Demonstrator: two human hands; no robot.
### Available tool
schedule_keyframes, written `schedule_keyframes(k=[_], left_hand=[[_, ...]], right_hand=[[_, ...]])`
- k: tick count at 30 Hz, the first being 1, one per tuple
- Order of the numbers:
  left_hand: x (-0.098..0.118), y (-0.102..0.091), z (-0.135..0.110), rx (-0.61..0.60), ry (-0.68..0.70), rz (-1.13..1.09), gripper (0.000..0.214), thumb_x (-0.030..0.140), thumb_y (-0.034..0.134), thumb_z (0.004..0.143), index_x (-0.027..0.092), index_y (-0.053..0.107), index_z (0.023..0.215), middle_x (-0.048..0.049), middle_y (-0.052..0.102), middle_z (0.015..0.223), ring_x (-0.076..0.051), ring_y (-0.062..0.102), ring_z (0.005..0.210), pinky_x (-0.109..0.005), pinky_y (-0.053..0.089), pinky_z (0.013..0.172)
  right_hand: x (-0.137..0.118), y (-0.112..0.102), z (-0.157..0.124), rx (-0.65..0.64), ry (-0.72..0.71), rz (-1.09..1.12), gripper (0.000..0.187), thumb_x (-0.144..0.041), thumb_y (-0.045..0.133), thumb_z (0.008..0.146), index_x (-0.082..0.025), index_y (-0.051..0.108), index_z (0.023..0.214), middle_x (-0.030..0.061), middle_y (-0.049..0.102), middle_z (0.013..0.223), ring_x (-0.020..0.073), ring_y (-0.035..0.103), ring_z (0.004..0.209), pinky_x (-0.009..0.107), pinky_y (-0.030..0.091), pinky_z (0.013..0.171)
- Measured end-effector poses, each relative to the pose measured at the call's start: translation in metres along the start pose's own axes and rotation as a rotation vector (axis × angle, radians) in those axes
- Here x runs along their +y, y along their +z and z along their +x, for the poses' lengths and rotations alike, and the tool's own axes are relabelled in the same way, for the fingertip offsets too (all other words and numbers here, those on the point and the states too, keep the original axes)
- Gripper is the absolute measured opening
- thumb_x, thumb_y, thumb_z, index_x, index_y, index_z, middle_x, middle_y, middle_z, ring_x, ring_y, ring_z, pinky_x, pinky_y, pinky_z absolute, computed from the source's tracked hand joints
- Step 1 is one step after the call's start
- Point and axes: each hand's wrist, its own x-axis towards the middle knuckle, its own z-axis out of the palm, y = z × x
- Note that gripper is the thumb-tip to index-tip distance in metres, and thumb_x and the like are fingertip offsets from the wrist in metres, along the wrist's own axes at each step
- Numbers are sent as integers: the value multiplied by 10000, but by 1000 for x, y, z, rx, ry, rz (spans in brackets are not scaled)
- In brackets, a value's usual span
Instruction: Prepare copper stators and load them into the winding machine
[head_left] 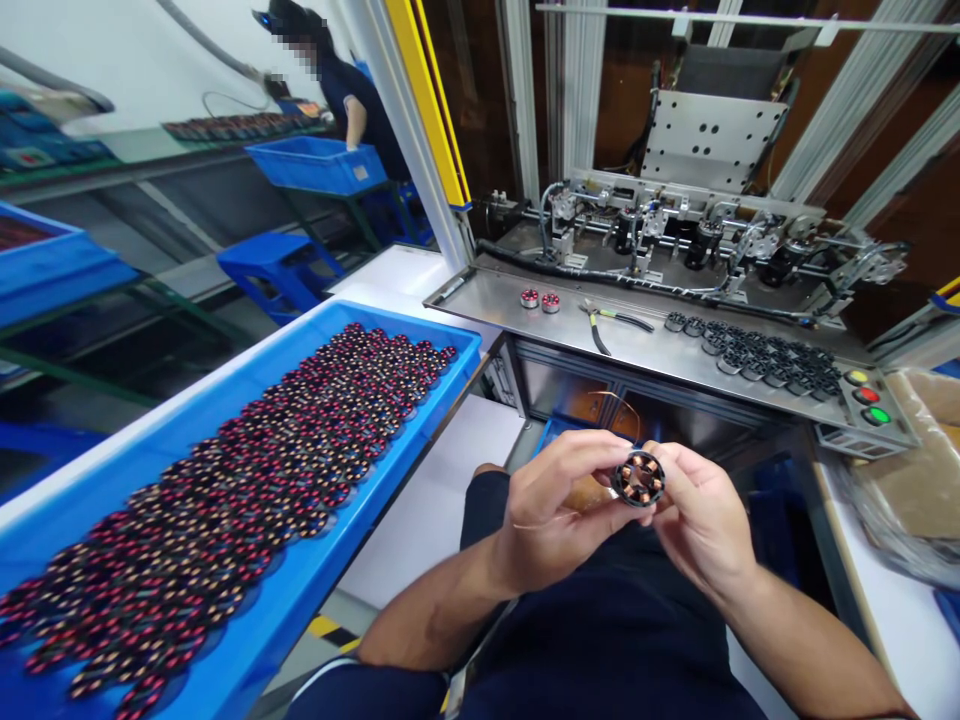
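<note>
A small round wound coil [639, 479], black with copper windings, is held between both my hands in front of my lap. My left hand [555, 510] pinches its left side with thumb and fingers. My right hand [701, 515] grips its right side, fingers curled. A thin copper wire loop [619, 400] rises from the coil above my hands. A long blue tray [315, 560] to my left is filled with several rows of similar dark red and copper coils [247, 490].
A metal machine shelf [645, 345] ahead carries pliers [611, 322], two small red-topped parts [540, 300], a row of several black coils [757, 355] and coloured buttons [866, 395]. A plastic-wrapped box [911, 470] sits at the right. Another person [352, 95] works at a blue bin far left.
</note>
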Motion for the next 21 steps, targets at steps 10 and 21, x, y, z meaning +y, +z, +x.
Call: schedule_keyframes(k=[10,21], left_hand=[[1,-2,-6,-50,-57,-121,516,7,732,764,228,649,1223,-109,694,1223,-223,664,1120,-366,559,966],[1,1,0,-115,-819,-983,475,462,818,757,177,659,1103,-100,721,1080,-198,722,959,-290,586,823]], right_hand=[[1,-3,0,-45,-134,-64,276,-349,685,904,-170,661,696,-9,583,626,105,551,501,210,480,456],[-35,-23,0,-225,-878,-800,157,-47,618,872,-193,670,897,36,664,739,168,646,684,292,539,614]])
